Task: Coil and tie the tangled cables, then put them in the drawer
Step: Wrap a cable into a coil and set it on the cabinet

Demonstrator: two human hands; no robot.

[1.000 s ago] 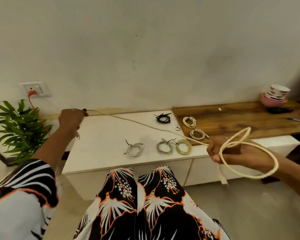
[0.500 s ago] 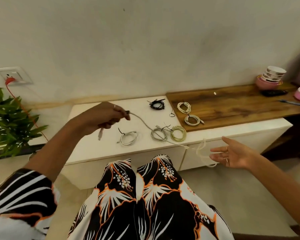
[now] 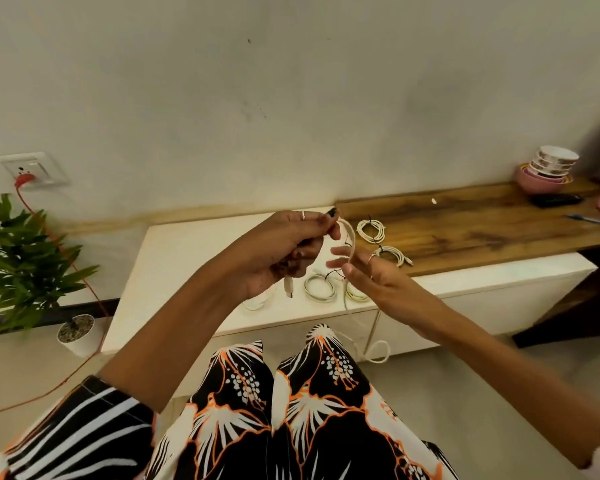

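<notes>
Both hands at 1 loose cable, above the cabinet.

We find the left hand [image 3: 284, 251] curled, pinching the cable [image 3: 350, 233] near its top, a plug end [image 3: 288, 286] hanging below the fist. The right hand [image 3: 371, 275] is spread, fingers straight, touching the cable's arc; the rest trails down to the floor. On the cabinet [image 3: 187, 258] we count 2 coils [image 3: 370, 231] on the wood section and more, partly hidden, under the hands.

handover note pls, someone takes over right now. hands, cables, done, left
Left hand pinches the cream cable near its plug end.
Right hand open, cable draped over its fingers; the rest hangs to the floor, uncoiled.
Done: tied coils on the cabinet top, some behind the hands.
Left: coil and tie this cable, then all into the drawer, shut now.
</notes>
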